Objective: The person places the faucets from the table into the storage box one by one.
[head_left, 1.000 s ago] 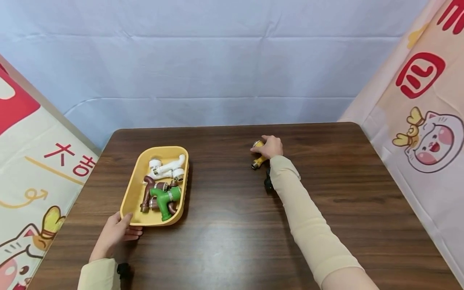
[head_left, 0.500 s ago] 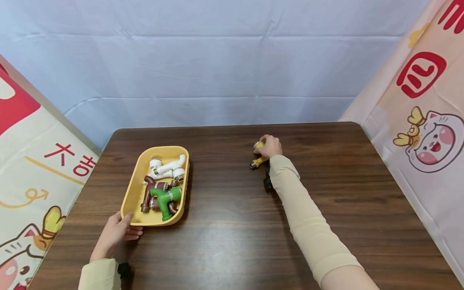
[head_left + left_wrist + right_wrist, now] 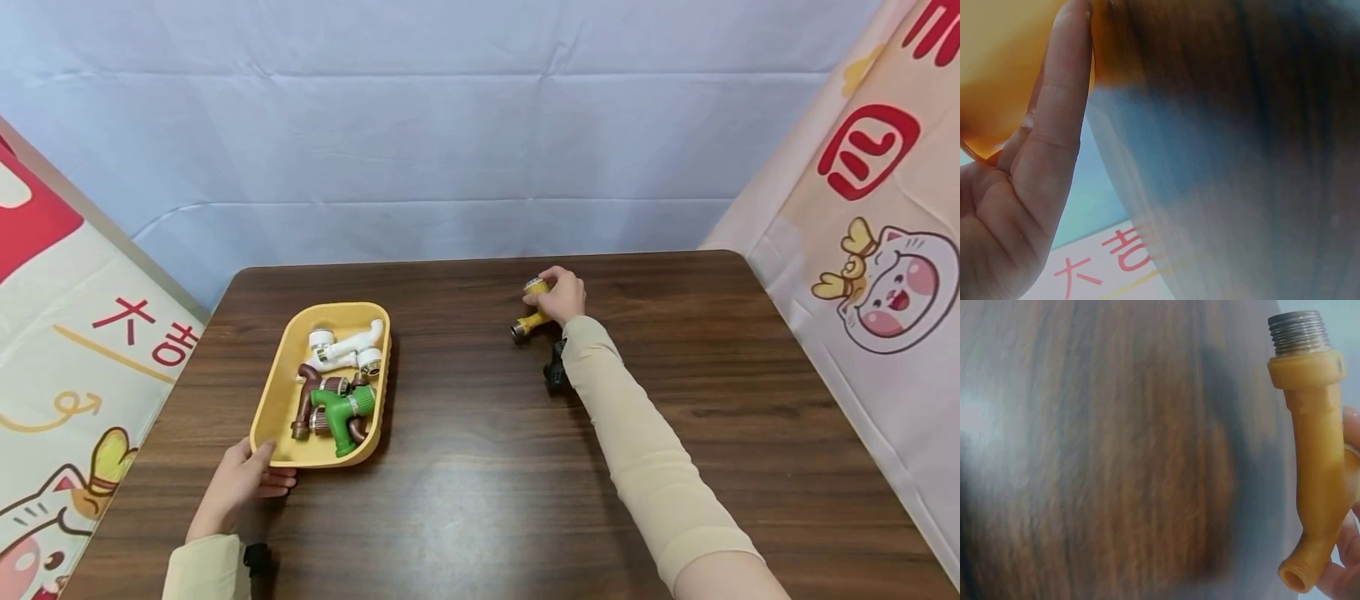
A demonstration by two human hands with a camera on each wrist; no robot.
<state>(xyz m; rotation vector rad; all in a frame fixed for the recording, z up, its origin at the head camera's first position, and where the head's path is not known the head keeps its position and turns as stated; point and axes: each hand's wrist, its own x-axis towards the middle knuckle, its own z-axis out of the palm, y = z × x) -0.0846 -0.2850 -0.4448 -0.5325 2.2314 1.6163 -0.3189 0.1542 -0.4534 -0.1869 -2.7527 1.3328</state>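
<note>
My right hand (image 3: pixel 566 298) holds a yellow plastic tap (image 3: pixel 534 320) by its knob end, over the back of the table. In the right wrist view the tap (image 3: pixel 1319 450) shows a threaded metal end and a short spout, with fingertips behind it. At the left, my left hand (image 3: pixel 238 486) grips the near-left corner of a yellow plastic basket (image 3: pixel 272 402), thumb at the rim and fingers along the outside. Inside lie white taps (image 3: pixel 352 343), brown taps (image 3: pixel 303 404) and a green tap (image 3: pixel 343 417) on top of the brown ones.
The dark wooden table (image 3: pixel 465 467) has its far edge close behind the right hand. A pale cloth (image 3: pixel 465 142) hangs beyond it, and printed cloths flank both sides. A black wrist camera (image 3: pixel 556 369) sits under the right wrist.
My right hand has raised the yellow tap slightly, and its threaded end has swung a little to the left. The left hand and the basket have stayed in place.
</note>
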